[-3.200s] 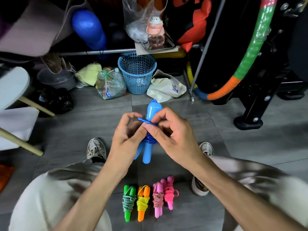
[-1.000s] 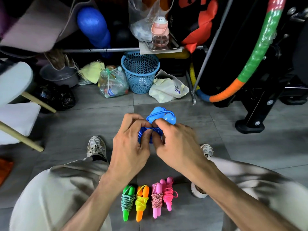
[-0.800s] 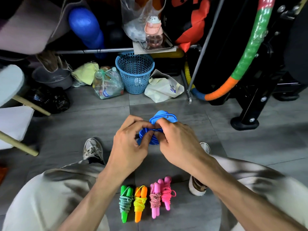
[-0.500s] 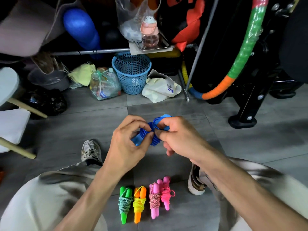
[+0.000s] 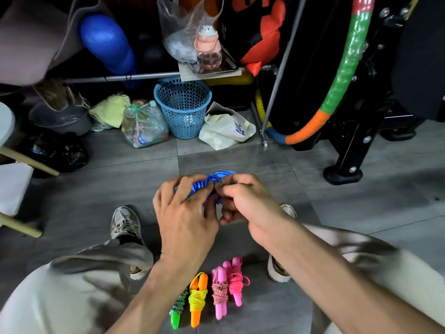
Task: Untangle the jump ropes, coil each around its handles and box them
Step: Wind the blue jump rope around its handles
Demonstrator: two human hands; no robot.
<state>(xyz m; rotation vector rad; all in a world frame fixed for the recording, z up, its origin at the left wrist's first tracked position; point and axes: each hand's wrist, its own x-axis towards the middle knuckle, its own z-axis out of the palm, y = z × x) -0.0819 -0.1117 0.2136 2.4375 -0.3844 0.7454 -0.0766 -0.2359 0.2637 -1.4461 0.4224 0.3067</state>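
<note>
A blue jump rope (image 5: 209,183), its cord coiled round its handles, sits between both hands above the grey floor. My left hand (image 5: 185,213) grips the coiled bundle from the left. My right hand (image 5: 243,201) pinches a loop of the blue cord at the bundle's top right. Most of the handles are hidden behind my fingers. On the floor between my feet lie several coiled ropes in a row: a green one (image 5: 177,312), partly behind my left forearm, an orange one (image 5: 198,297), a pale pink one (image 5: 219,291) and a bright pink one (image 5: 236,280).
A blue mesh basket (image 5: 183,104), a bag of plastic bottles (image 5: 144,126) and a cream bag (image 5: 225,130) stand on the floor ahead. A striped hoop (image 5: 342,75) and a black stand (image 5: 346,160) are at the right. My shoes (image 5: 125,221) flank the ropes. No box is in view.
The blue bundle has turned from upright to lying sideways between my hands. My right hand has moved from the coil's middle to a cord loop at the top.
</note>
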